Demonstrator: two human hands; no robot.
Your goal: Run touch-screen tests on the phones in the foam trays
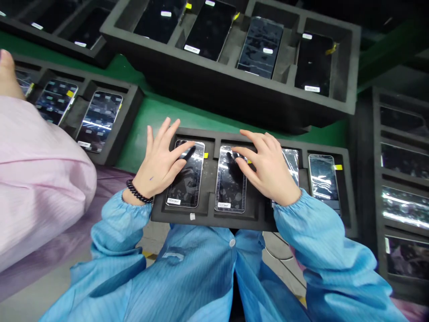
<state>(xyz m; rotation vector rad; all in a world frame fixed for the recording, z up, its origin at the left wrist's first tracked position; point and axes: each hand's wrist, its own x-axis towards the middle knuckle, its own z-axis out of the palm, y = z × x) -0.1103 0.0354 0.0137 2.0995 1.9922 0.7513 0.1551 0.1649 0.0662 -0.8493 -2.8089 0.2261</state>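
Bright, even light falls from overhead and leaves only soft shadows, while white glare streaks across the phone screens [323,179]. The wide lens bends the foam trays [201,74] toward the frame edges, yet the picture stays sharp throughout, with no visible motion blur or out-of-focus patches.

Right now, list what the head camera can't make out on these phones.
Head view:
Phone under the left hand: top hidden by fingers.
Phone under the right hand: top hidden by fingers.
Third phone: mostly hidden by the right hand.
White labels: too small to read.
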